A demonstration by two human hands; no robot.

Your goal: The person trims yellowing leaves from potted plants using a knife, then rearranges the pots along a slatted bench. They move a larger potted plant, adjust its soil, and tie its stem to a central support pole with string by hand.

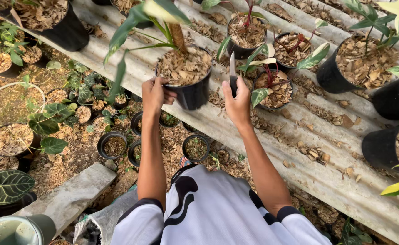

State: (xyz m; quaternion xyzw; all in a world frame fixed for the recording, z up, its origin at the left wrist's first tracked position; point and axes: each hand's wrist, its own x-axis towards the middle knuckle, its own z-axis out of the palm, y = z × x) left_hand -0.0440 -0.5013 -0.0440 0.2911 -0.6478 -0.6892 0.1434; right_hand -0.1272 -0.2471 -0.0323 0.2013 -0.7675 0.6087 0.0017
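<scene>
My left hand (pixel 153 94) grips the near rim of a black plastic pot (pixel 192 93) that stands on a corrugated grey sheet (pixel 313 170). The pot is filled with brown wood chips and holds a plant with a thick stem and long green leaves (pixel 131 25). My right hand (pixel 237 105) holds a knife (pixel 232 72), blade pointing up, just to the right of that pot. Both forearms reach forward from my white-and-black shirt.
More black pots with wood chips and leafy plants (pixel 279 90) crowd the sheet to the right and behind. Below the sheet's left edge, small pots (pixel 113 145) and dark-leaved plants (pixel 45 122) stand on the ground. A concrete slab (pixel 72 195) and a pale bucket (pixel 13 229) lie lower left.
</scene>
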